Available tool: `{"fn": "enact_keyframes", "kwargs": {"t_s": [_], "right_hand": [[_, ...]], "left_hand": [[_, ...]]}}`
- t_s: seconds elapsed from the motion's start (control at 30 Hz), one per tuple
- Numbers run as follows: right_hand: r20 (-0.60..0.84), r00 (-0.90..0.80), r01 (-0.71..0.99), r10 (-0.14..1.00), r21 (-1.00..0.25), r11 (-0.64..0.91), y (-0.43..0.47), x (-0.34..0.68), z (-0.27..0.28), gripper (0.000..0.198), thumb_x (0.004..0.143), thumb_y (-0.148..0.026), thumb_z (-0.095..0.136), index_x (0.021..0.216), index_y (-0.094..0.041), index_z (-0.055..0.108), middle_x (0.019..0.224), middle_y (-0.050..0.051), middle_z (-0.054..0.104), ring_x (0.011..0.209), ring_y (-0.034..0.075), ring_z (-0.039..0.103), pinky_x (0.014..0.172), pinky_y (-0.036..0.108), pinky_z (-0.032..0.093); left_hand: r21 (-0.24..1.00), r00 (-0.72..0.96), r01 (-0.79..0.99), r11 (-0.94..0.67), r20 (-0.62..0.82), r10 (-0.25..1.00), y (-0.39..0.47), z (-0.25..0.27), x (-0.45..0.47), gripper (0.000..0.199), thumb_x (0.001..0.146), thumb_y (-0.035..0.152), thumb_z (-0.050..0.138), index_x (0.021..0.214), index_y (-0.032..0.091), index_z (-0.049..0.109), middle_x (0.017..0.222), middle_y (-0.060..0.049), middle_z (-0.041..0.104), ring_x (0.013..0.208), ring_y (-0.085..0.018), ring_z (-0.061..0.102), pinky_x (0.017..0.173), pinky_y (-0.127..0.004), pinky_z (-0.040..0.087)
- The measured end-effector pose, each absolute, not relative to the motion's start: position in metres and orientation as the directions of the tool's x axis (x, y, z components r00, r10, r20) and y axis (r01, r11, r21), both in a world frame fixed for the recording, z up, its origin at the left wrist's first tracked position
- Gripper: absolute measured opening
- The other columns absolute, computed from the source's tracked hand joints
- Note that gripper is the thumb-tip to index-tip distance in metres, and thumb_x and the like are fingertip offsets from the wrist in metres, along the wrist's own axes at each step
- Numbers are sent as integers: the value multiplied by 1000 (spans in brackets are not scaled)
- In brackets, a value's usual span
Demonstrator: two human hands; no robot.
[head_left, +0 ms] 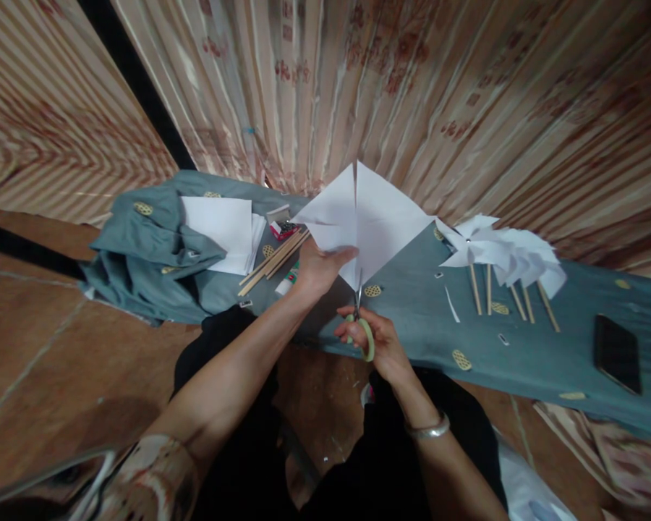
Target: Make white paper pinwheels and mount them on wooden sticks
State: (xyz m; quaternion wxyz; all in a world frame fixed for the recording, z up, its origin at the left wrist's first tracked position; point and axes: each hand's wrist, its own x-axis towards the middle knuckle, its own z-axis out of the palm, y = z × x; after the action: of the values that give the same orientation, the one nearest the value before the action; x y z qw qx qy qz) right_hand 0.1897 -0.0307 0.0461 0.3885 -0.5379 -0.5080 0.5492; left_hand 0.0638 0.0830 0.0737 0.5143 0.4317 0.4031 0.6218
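A white square of paper [388, 221] is held up corner-first, with slits running in from its top and left corners. My left hand [321, 269] grips it near the lower left side, thumb lying across the sheet. In my right hand [377, 336] are scissors [367, 339] with pale green handles, my fingers through the loops. Their blades point up and meet the paper's bottom corner. Just left of my left hand lie several thin wooden sticks [274, 262] and a green-and-white tube [287, 279], partly hidden by my arm.
A stack of white paper [220, 224] and a small red box of pins [282, 223] sit at the left on the grey-green cloth [412, 318]. Several paper pinwheels [469, 242] on sticks, a paper strip [452, 304] and a black phone [617, 353] lie at the right. Behind hangs a curtain [325, 94].
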Motion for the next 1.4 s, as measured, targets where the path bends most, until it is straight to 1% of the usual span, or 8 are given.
{"fn": "enact_keyframes", "kwargs": {"t_s": [0.17, 0.4, 0.57, 0.67, 0.77, 1.0, 1.2, 1.4], "right_hand": [[-205, -105, 111, 973, -975, -194, -30, 190, 46, 42, 75, -55, 71, 100, -22, 70, 74, 0, 70, 61, 13, 59, 54, 24, 42], [-197, -114, 127, 974, -975, -182, -30, 191, 46, 42, 77, -56, 69, 101, -22, 70, 74, 1, 70, 61, 14, 60, 53, 24, 43], [-189, -119, 127, 975, -977, -173, -30, 190, 47, 43, 79, -57, 66, 102, -21, 70, 73, 1, 69, 62, 14, 60, 54, 25, 44], [-175, -109, 141, 978, -977, -159, -29, 189, 46, 43, 79, -58, 66, 101, -21, 70, 72, 1, 68, 61, 14, 59, 54, 25, 44], [-171, -106, 152, 980, -976, -154, -28, 189, 45, 43, 78, -58, 67, 100, -22, 70, 71, 0, 68, 60, 14, 59, 53, 25, 43], [-178, -110, 166, 978, -973, -159, -29, 190, 44, 42, 80, -57, 66, 102, -21, 68, 74, 0, 69, 63, 14, 60, 59, 26, 46], [-175, -97, 159, 980, -974, -158, -29, 189, 42, 41, 80, -55, 66, 103, -22, 69, 75, 0, 69, 63, 14, 60, 60, 26, 47], [-170, -77, 142, 982, -977, -158, -30, 188, 42, 39, 79, -54, 68, 102, -22, 70, 68, -1, 66, 60, 13, 59, 57, 25, 46]], "left_hand": [[949, -91, -281, -146, 125, 988, 83, 73, 65, 45, 55, 23, 83, 97, 16, 69, 81, -3, 73, 75, -19, 65, 74, -31, 52], [947, -96, -289, -140, 117, 989, 83, 73, 65, 49, 53, 26, 83, 98, 16, 68, 79, -2, 70, 72, -18, 62, 72, -32, 51], [949, -92, -290, -126, 103, 990, 83, 73, 65, 42, 53, 26, 83, 92, 17, 68, 77, 0, 68, 72, -18, 62, 73, -31, 50], [948, -90, -284, -143, 122, 988, 84, 70, 65, 35, 53, 24, 83, 84, 17, 67, 76, 0, 69, 71, -17, 62, 72, -30, 50], [955, -94, -269, -124, 102, 990, 85, 68, 65, 29, 55, 23, 81, 77, 17, 65, 75, -1, 69, 69, -17, 62, 70, -30, 50], [953, -95, -279, -119, 95, 991, 84, 71, 65, 35, 51, 20, 83, 82, 17, 67, 79, -1, 70, 73, -19, 64, 75, -31, 51], [956, -84, -264, -126, 108, 991, 85, 67, 65, 28, 56, 20, 80, 81, 16, 67, 76, -1, 70, 73, -19, 65, 74, -31, 53], [959, -78, -242, -148, 132, 988, 88, 64, 63, 28, 58, 20, 80, 83, 16, 67, 79, -2, 71, 75, -19, 66, 76, -31, 54]]}}
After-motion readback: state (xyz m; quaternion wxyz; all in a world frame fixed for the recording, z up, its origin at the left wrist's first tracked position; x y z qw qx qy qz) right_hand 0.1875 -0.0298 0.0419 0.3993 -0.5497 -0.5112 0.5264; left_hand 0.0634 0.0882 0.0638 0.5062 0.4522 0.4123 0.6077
